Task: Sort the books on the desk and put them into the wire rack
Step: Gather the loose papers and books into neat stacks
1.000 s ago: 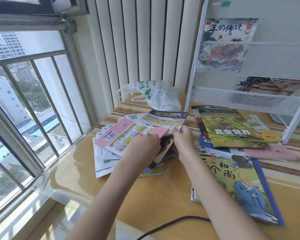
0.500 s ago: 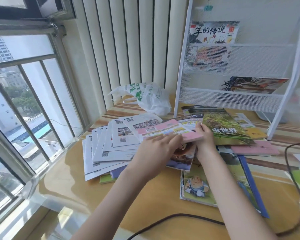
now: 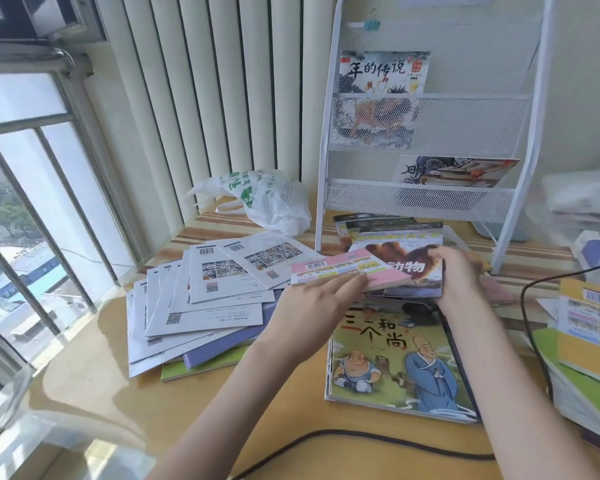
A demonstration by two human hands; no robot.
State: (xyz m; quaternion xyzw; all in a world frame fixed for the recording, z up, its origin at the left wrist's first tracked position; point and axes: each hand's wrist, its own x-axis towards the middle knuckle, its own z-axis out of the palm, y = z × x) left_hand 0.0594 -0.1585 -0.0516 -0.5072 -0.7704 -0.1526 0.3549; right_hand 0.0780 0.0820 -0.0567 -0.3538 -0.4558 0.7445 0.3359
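Observation:
A white wire rack (image 3: pixel 426 199) stands at the back of the desk with one book in its top tier and one in the lower tier. My left hand (image 3: pixel 312 306) holds the near edge of a pink-backed book (image 3: pixel 347 268). My right hand (image 3: pixel 456 268) grips the right side of a dark animal book (image 3: pixel 406 261) lying under the pink one. Both are over a green picture book with two monks (image 3: pixel 395 358). To the left a fan of white-backed books (image 3: pixel 201 306) is spread out on the desk.
A white plastic bag (image 3: pixel 267 202) lies by the blinds. A black cable (image 3: pixel 361 438) runs along the desk's near edge and up the right side. More books (image 3: pixel 589 341) are stacked at the right edge. A barred window fills the left.
Both hands have carried the pink book and the dark book rightward off the white fan, toward the pile in front of the rack. The camera view has swung right.

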